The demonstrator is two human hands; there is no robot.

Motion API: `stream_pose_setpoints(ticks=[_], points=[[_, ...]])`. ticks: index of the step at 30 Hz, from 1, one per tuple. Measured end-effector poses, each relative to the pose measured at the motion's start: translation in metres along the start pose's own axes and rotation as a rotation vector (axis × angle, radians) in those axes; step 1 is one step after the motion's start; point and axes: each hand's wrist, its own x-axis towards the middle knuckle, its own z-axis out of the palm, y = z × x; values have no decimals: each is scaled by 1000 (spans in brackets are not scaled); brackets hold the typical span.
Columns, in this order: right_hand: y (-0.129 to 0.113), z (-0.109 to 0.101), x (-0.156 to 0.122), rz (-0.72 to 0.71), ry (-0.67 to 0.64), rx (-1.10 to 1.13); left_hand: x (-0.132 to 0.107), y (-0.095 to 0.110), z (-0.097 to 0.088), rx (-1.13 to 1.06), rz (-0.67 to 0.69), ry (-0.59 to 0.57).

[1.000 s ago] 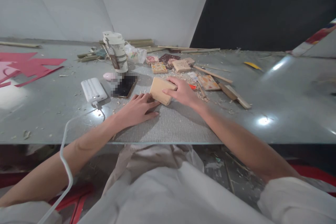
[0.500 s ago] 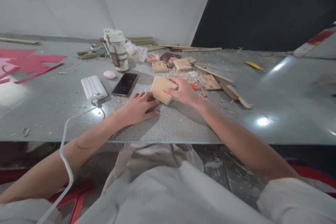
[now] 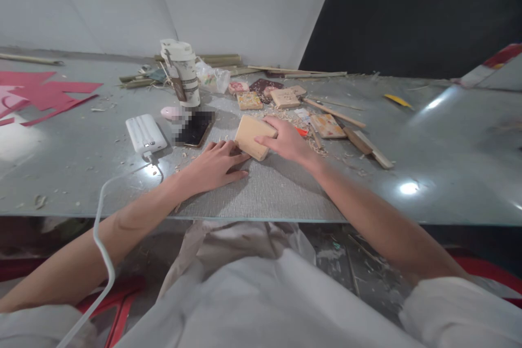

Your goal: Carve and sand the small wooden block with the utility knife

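A pale square wooden block (image 3: 252, 136) is tilted over the grey textured sheet on the table, its broad face toward me. My right hand (image 3: 285, 140) grips the block's right side, thumb on the face and fingers over the top edge. My left hand (image 3: 218, 166) lies palm down with its fingers apart, the fingertips close to the block's lower left edge; whether they touch it I cannot tell. Beneath both hands the grey sheet (image 3: 261, 196) reaches the table's front edge. Wood shavings (image 3: 285, 116) are scattered behind the block.
Left of my hands are a phone (image 3: 199, 129), a white power bank (image 3: 145, 134) with a cable, and a lidded cup (image 3: 185, 73). Carved blocks (image 3: 285, 98) and a patterned square (image 3: 327, 126) lie behind. A wooden-handled tool (image 3: 359, 141) rests at right; red paper (image 3: 44, 92) far left.
The view has shifted very slightly. Both hands and the wooden block hold nearly the same position, with my right hand still gripping it.
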Motion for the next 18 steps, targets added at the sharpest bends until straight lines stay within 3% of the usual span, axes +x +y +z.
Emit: stream_pose_setpoints(ticks=[18], points=[[1,2,0,12,16,-13,0,-4,4,-25,9,30]])
